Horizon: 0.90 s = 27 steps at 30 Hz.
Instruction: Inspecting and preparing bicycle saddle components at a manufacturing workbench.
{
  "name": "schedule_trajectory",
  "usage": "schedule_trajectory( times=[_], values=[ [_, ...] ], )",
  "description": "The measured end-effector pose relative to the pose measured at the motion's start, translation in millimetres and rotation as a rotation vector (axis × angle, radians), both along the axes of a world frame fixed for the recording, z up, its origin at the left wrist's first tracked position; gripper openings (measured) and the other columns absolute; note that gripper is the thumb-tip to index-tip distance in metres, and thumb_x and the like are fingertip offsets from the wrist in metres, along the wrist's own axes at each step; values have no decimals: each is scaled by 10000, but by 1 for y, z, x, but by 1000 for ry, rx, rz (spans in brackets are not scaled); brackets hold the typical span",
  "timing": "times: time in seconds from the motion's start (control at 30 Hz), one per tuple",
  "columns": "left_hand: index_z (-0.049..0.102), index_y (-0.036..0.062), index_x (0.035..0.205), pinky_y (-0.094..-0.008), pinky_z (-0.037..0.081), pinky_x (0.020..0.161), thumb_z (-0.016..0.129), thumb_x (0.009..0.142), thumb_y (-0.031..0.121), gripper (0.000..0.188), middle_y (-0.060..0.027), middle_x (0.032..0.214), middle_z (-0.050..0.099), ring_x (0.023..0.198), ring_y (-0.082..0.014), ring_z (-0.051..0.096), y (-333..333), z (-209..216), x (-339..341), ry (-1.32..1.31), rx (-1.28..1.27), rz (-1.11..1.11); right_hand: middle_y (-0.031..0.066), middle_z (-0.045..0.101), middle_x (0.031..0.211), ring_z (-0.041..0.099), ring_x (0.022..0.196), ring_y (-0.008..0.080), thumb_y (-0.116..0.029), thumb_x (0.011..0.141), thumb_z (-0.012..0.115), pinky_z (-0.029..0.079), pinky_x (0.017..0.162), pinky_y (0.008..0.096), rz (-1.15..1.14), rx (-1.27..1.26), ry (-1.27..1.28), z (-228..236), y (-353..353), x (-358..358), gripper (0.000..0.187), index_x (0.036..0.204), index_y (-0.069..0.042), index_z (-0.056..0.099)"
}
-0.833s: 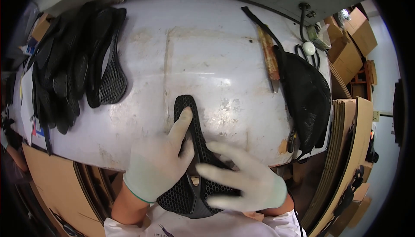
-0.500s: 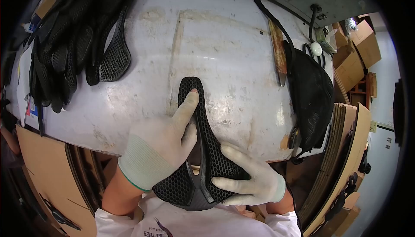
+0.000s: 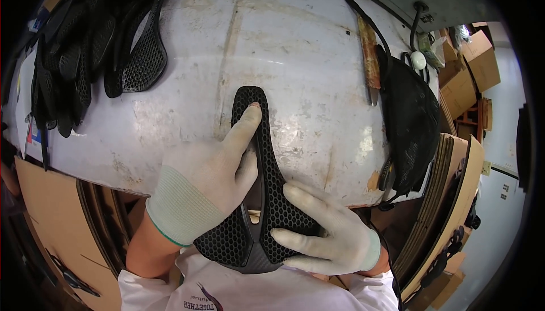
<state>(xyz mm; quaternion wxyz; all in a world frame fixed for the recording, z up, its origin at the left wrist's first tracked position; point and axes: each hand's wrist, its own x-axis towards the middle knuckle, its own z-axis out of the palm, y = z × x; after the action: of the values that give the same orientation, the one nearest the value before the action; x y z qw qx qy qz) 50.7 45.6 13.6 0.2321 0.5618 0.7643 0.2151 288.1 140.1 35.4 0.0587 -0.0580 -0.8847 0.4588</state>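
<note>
Grasping a black honeycomb saddle (image 3: 289, 214) by its narrow end, the white-gloved left hand (image 3: 213, 169) lays one digit along the top, a bare fingertip showing, while another digit bends beside the central slot. The white-gloved right hand (image 3: 332, 228) spreads its fingers over the wide right part of the saddle; whether it also clasps the underside cannot be told. The saddle itself lies in the near centre of the scene, narrow end directed far over the pale, stained table (image 3: 187, 106), wide end close to the wearer's white shirt (image 3: 255, 291). At the far left, a pile of similar black saddles (image 3: 93, 44) rests on the table. To the right lies a tool (image 3: 370, 55) with a worn wooden handle, its metal tip directed near, just beside a black mesh bundle (image 3: 411, 129). Beyond the right edge of the table, flat cardboard sheets (image 3: 428, 209) stand stacked on edge; a further large brown cardboard panel (image 3: 51, 214) occupies the near left.
</note>
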Motion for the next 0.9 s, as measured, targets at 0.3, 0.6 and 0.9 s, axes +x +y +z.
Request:
schedule_trajectory(
  times=[0.3, 0.6, 0.9],
  values=[
    [574, 49, 1468, -434, 510, 570, 656, 937, 59, 538, -214, 722, 662, 588, -354, 662, 4, 3, 6, -63, -20, 60, 423, 366, 1557, 475, 1375, 608, -482, 775, 889, 490, 1086, 543, -31, -150, 140, -34, -15, 16, 780, 1371, -36, 657],
    [580, 72, 1473, -440, 477, 512, 659, 935, 68, 544, -164, 588, 593, 500, -346, 613, 2, 2, 7, -38, 13, 68, 338, 461, 1503, 512, 1351, 563, -196, 871, 735, 479, 1106, 572, -116, 56, 146, -52, -37, 13, 436, 1288, -76, 698],
    [558, 38, 1487, -438, 520, 601, 665, 918, 46, 578, -240, 862, 688, 654, -364, 668, -3, 0, -6, -187, 21, 17, 130, 718, 1213, 699, 1171, 334, -132, 839, 667, 535, 1040, 435, -31, 348, 138, -27, -20, -7, 317, 1129, -36, 753]
  ],
)
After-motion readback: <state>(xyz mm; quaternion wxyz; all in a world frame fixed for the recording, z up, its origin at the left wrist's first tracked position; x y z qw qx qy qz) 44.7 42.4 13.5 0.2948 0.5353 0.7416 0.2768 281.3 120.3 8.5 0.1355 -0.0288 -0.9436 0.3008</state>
